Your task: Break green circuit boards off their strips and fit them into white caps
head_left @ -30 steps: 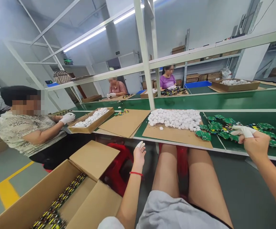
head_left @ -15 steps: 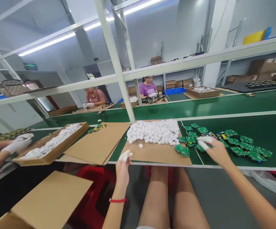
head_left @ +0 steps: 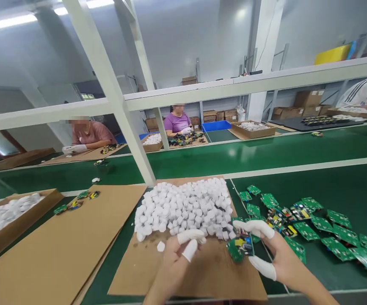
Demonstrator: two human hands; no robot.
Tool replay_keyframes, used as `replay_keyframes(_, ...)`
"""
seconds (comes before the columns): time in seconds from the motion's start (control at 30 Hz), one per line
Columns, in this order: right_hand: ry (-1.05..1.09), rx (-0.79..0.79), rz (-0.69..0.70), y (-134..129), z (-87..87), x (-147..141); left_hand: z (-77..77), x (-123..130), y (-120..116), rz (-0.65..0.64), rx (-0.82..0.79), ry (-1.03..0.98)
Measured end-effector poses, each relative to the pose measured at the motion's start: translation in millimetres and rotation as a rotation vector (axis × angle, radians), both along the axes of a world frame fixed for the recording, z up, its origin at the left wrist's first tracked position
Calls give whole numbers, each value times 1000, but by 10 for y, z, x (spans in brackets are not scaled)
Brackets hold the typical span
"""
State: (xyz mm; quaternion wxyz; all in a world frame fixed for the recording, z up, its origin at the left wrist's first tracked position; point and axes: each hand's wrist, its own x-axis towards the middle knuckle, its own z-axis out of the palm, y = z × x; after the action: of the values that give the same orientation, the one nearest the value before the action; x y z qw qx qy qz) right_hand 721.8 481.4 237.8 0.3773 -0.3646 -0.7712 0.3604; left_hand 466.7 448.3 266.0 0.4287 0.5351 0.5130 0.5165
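Note:
White finger covers are on both my hands. My right hand (head_left: pixel 267 248) grips a green circuit board (head_left: pixel 246 243) with yellow and dark parts between thumb and fingers, over the right side of a cardboard sheet (head_left: pixel 139 271). My left hand (head_left: pixel 181 250) is at the front edge of a heap of small white pieces (head_left: pixel 183 205), its thumb and fingers drawn together; whether anything is between them is too small to tell. One loose white piece (head_left: pixel 161 246) lies left of it. Several green boards (head_left: pixel 338 248) are spread on the green surface at right.
A white post (head_left: pixel 129 135) rises behind the heap, under a shelf rail (head_left: pixel 234 90). At left are a cardboard sheet (head_left: pixel 75 237) with a few boards and a box of white pieces (head_left: pixel 48 203). Other people sit across the green belt (head_left: pixel 249 154).
The view has moved closer and turned right. My right hand has come from the boards toward the cardboard with a board in it. My left hand has moved to the heap's front edge.

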Motion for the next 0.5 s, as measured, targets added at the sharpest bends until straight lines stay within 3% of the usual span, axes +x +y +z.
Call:
replay_keyframes(0.07, 278, -55, 99, 181, 124, -137, 90, 121, 175, -142, -41, -9)
replay_keyframes(0.13, 460, -66, 133, 401, 264, -308, 211, 256, 382, -280, -90, -146)
replay_keyframes(0.2, 530, -73, 95, 621, 374, -465, 324, 381, 596, -409, -119, -339)
replay_keyframes(0.27, 540, -66, 49, 804, 414, -579, 382, 462, 786, -452, -105, -454)
replay_keyframes(0.37, 495, 37, 0, 963, 325, -668, 318, 470, 968, -406, -54, -541)
replay_keyframes(0.5, 374, 281, -119, 992, 135, -719, 92, 389, 996, -373, -56, -661)
